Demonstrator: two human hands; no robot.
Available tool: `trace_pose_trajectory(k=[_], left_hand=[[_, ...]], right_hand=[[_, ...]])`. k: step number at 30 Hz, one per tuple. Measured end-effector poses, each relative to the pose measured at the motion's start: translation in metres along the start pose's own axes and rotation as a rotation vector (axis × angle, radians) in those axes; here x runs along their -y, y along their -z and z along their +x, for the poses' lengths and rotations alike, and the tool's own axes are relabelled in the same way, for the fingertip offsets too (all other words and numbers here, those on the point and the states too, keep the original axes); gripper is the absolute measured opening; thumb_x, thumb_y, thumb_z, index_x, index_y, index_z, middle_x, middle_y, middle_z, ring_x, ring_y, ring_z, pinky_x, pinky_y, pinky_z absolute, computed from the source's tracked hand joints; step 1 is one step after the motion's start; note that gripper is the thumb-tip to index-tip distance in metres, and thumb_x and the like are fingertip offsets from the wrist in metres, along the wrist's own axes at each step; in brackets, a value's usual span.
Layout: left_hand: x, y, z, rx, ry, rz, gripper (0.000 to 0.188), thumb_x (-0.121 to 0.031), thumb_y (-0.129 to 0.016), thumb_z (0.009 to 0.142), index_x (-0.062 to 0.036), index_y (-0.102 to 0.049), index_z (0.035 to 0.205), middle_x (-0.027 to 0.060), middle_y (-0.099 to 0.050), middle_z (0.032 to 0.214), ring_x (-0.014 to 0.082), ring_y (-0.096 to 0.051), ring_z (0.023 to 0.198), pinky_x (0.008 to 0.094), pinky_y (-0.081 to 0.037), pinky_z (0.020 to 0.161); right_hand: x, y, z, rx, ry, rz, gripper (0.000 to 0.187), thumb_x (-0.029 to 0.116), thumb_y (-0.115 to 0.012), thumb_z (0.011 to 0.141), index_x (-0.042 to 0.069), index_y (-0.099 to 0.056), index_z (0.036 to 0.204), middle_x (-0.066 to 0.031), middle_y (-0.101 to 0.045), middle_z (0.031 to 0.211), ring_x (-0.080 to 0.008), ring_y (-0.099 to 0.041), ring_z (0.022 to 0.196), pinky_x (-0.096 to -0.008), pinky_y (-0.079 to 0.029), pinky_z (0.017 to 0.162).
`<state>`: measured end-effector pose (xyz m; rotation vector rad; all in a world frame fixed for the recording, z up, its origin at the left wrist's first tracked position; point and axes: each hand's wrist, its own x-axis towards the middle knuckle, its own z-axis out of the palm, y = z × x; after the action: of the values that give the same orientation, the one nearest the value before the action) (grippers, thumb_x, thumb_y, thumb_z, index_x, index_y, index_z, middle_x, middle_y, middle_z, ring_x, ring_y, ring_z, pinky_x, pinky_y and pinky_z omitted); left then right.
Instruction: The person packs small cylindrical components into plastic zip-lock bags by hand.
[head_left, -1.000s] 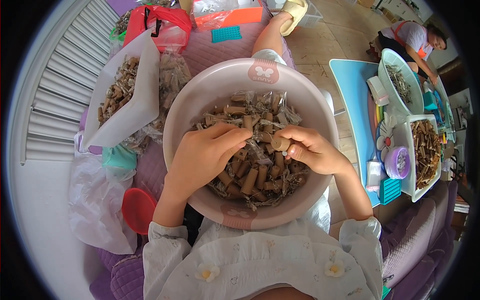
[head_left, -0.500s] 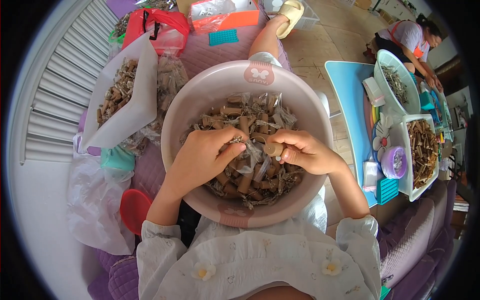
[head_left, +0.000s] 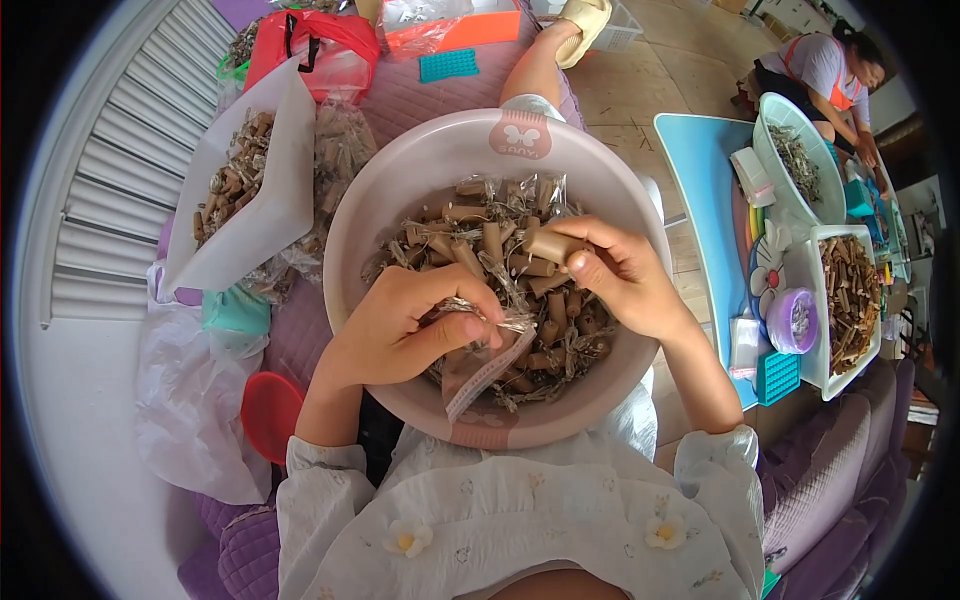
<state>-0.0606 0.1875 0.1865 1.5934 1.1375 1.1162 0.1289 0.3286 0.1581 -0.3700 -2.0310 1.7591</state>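
Pinching a brown cylinder between thumb and fingertips, our right hand has its fingers closed on it over the pink basin. Our left hand, beside it, is curled with thumb and forefinger nipping a clear plastic bag, which hangs over the basin's near side. Below, we see a heap of similar cylinders with pale strands. To our left are a red bowl and a white tub; to our right, a blue table and another person leaning forward.
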Motion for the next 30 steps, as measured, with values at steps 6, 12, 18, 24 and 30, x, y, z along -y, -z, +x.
trace_pose_trajectory(k=[6, 12, 18, 24, 30], left_hand=[[-0.005, -0.009, -0.002, -0.239, 0.095, -0.285, 0.003, -0.004, -0.046, 0.085, -0.0010, -0.046, 0.087, 0.0058, -0.057, 0.077, 0.0122, -0.061, 0.073, 0.0219, -0.045, 0.062], [0.013, -0.010, -0.003, -0.368, 0.006, 0.037, 0.007, -0.002, -0.051, 0.082, -0.0003, -0.044, 0.085, 0.0056, -0.056, 0.074, 0.0114, -0.061, 0.070, 0.0219, -0.045, 0.060], [0.004, -0.008, -0.003, -0.146, 0.071, -0.036, 0.010, -0.006, -0.055, 0.082, -0.0001, -0.047, 0.082, 0.0067, -0.058, 0.074, 0.0111, -0.060, 0.064, 0.0213, -0.044, 0.055], [0.011, -0.011, -0.007, -0.210, 0.029, -0.036, 0.011, -0.007, -0.055, 0.082, 0.0002, -0.047, 0.084, 0.0077, -0.058, 0.073, 0.0122, -0.061, 0.065, 0.0213, -0.044, 0.055], [0.006, -0.019, -0.003, -0.296, 0.033, 0.100, 0.012, -0.008, -0.056, 0.082, -0.0002, -0.047, 0.085, 0.0081, -0.058, 0.071, 0.0123, -0.059, 0.060, 0.0235, -0.044, 0.053]], right_hand=[[0.018, -0.006, -0.004, 0.191, 0.012, -0.395, 0.024, 0.007, -0.057, 0.078, 0.000, -0.054, 0.101, -0.0097, -0.060, 0.084, -0.0191, -0.059, 0.069, -0.0287, -0.046, 0.063], [0.019, -0.006, -0.006, 0.386, 0.179, -0.241, 0.023, 0.011, -0.059, 0.077, 0.002, -0.057, 0.099, -0.0100, -0.061, 0.082, -0.0228, -0.059, 0.070, -0.0294, -0.045, 0.062], [0.019, -0.008, -0.005, -0.081, 0.056, -0.039, 0.020, 0.013, -0.053, 0.085, 0.002, -0.055, 0.101, -0.0076, -0.060, 0.082, -0.0102, -0.056, 0.071, -0.0250, -0.045, 0.064], [0.027, -0.012, -0.007, 0.224, 0.081, -0.374, 0.016, 0.013, -0.057, 0.079, 0.000, -0.055, 0.088, -0.0135, -0.058, 0.072, -0.0292, -0.056, 0.062, -0.0333, -0.043, 0.056], [0.018, -0.003, -0.014, 0.242, 0.027, 0.050, 0.018, 0.015, -0.056, 0.083, 0.000, -0.055, 0.093, -0.0053, -0.056, 0.069, -0.0096, -0.051, 0.058, -0.0242, -0.040, 0.053]])
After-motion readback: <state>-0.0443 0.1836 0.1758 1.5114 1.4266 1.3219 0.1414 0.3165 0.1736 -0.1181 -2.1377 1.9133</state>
